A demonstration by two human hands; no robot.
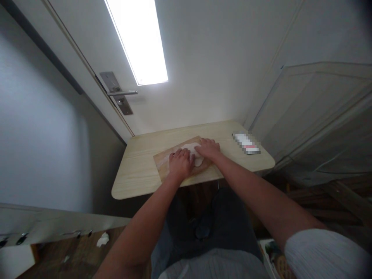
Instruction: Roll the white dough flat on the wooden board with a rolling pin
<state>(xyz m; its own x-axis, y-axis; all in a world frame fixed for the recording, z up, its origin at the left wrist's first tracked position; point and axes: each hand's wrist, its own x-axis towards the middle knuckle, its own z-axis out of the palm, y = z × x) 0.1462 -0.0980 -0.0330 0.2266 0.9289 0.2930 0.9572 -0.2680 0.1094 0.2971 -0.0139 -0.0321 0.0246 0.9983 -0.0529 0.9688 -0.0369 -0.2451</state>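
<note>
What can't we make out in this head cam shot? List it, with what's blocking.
All head view:
- Dough: underside and parts beneath the left hand and right hand, covered by them; grip or mere press, unclear.
- Board: near side, partly behind the left hand and wrist.
- Phone-like item: pixelated, text unreadable.
- Window: washed out by glare.
- Box: cut by bottom edge; contents unclear.

White dough-like piece (198, 159), flattish with a rounded edge, partly hidden, on a tan board (163, 162).
</note>
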